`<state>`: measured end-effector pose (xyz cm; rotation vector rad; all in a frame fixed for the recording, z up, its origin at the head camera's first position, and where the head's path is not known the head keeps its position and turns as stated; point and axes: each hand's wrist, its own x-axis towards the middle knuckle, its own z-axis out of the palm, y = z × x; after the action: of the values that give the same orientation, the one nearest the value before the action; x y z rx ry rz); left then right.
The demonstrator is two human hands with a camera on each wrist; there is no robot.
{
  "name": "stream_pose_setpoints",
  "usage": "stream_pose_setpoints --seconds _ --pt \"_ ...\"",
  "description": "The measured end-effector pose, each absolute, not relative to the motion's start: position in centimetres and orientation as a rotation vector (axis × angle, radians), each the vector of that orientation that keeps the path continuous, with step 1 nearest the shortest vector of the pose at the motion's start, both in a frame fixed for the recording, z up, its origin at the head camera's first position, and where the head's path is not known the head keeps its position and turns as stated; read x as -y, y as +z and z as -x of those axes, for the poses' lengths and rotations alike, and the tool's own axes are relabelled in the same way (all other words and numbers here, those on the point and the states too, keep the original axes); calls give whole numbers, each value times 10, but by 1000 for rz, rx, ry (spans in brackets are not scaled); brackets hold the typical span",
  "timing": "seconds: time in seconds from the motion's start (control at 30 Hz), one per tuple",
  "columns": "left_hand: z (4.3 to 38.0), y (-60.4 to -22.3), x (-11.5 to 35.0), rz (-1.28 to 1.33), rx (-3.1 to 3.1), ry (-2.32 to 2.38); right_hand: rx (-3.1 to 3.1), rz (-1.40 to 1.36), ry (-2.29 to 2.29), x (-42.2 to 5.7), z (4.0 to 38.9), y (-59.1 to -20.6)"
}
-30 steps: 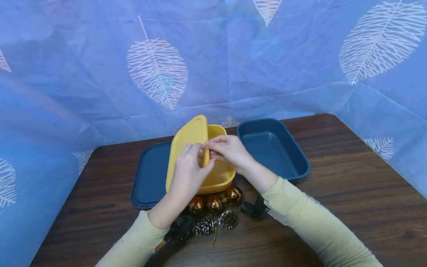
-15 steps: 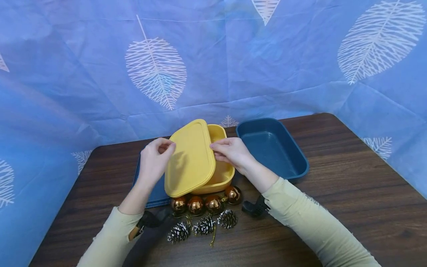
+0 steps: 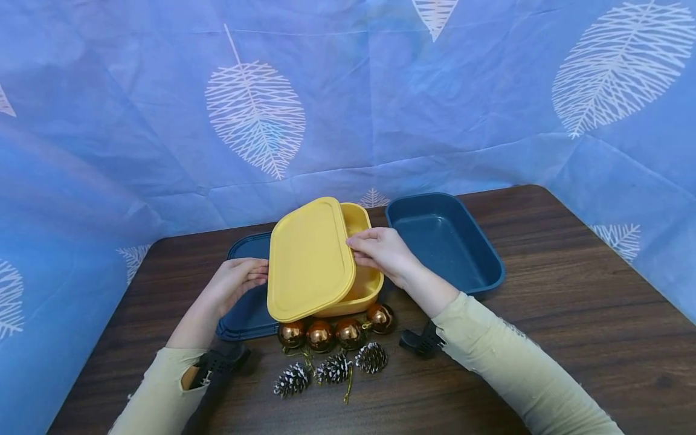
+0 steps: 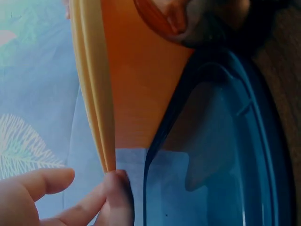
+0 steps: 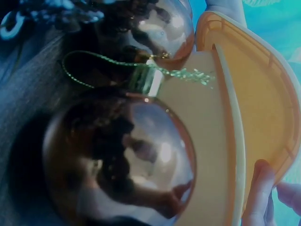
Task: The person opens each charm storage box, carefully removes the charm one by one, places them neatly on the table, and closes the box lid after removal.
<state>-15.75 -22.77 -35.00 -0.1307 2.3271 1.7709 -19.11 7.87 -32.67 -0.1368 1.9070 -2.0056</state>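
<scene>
A yellow lid (image 3: 310,260) is held tilted over the yellow box (image 3: 356,302), covering its left part and leaving a strip of the right side uncovered. My right hand (image 3: 383,251) pinches the lid's right edge, the thumb above and fingers (image 5: 260,188) on the underside in the right wrist view. At the lid's left edge is my left hand (image 3: 236,281). Its fingertips (image 4: 117,183) touch the rim from below in the left wrist view, while the thumb stands apart. Below the left hand lies a dark blue lid (image 3: 247,314), partly hidden by the yellow one.
A dark blue box (image 3: 440,241) stands at the right, its inside showing. Several shiny copper baubles (image 3: 350,333) line up before the yellow box. Nearer still lie three snow-tipped pine cones (image 3: 333,368). A blue leaf-patterned cloth (image 3: 348,109) hangs behind the wooden table (image 3: 571,314).
My left hand let go of the yellow lid's right edge and moved left to its left edge. The lid tipped flatter over the box, while the right hand kept its pinch.
</scene>
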Motion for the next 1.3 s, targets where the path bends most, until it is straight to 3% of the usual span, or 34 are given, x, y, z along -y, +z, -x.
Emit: stream_pose_setpoints --seconds 0.83,1.3 --pt "170 -337 199 48 -2295 1919 -2364 266 -1695 -111 194 -329" --pt "175 -337 190 55 -2302 1890 -2880 444 -1224 -110 189 -324"
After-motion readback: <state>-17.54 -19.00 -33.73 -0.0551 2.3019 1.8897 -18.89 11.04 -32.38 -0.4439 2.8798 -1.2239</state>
